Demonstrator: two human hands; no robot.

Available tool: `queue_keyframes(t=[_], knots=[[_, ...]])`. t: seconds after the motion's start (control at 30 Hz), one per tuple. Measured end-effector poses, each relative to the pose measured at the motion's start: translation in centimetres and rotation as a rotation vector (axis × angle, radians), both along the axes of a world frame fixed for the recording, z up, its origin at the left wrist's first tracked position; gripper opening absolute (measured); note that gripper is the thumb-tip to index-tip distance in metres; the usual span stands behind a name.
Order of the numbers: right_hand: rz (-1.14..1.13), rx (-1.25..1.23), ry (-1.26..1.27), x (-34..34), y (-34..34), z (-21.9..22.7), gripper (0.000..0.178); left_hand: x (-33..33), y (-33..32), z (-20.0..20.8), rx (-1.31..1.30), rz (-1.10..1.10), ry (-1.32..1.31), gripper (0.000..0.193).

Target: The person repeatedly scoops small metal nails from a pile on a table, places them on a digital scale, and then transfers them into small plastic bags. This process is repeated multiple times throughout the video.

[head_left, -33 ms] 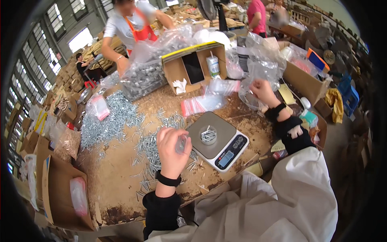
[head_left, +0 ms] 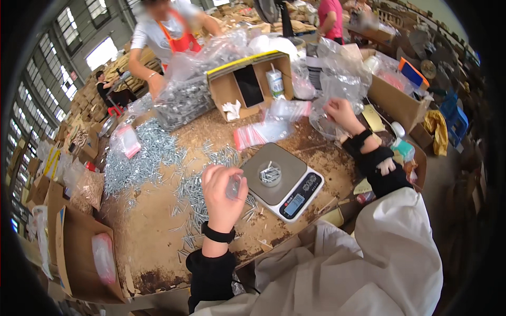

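Note:
My left hand (head_left: 223,194) is curled around a small clear plastic cup (head_left: 233,187), beside the left edge of a digital scale (head_left: 284,190). On the scale's grey plate stands another small clear cup (head_left: 270,174) with several screws in it. My right hand (head_left: 343,117) is raised beyond the scale to the right, its fingertips pinched together over a clear plastic bag or container (head_left: 322,122); whatever is between them is too small to make out. Loose silver screws (head_left: 194,199) lie left of my left hand, and a larger heap of screws (head_left: 138,158) spreads farther left.
Clear bags with red edges (head_left: 263,132) lie behind the scale. Beyond them stands an open cardboard box (head_left: 224,94) with a phone and a drink cup. A big bag of metal parts (head_left: 187,102) sits by a co-worker in an orange apron. Cardboard boxes (head_left: 392,100) flank both sides.
The whole view shifts very slightly. Both hands, the cups and the scale keep their places relative to each other.

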State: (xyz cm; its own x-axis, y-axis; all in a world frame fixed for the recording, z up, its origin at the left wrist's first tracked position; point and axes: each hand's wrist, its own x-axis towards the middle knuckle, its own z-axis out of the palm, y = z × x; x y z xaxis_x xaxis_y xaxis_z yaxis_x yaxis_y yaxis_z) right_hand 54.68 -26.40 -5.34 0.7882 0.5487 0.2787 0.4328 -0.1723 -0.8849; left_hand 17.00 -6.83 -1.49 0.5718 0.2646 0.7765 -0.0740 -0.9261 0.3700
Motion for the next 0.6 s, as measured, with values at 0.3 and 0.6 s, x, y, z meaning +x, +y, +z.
queue_keyframes(t=[0.3, 0.6], knots=[[0.264, 0.678, 1.052, 0.6, -0.1, -0.8, 0.031, -0.2, 0.0, -0.4, -0.07, 0.023, 0.048, 0.019], [0.255, 0.833, 1.034, -3.6, -0.7, 2.2, 0.054, 0.2, 0.2, -0.7, -0.042, -0.004, 0.045, 0.02]])
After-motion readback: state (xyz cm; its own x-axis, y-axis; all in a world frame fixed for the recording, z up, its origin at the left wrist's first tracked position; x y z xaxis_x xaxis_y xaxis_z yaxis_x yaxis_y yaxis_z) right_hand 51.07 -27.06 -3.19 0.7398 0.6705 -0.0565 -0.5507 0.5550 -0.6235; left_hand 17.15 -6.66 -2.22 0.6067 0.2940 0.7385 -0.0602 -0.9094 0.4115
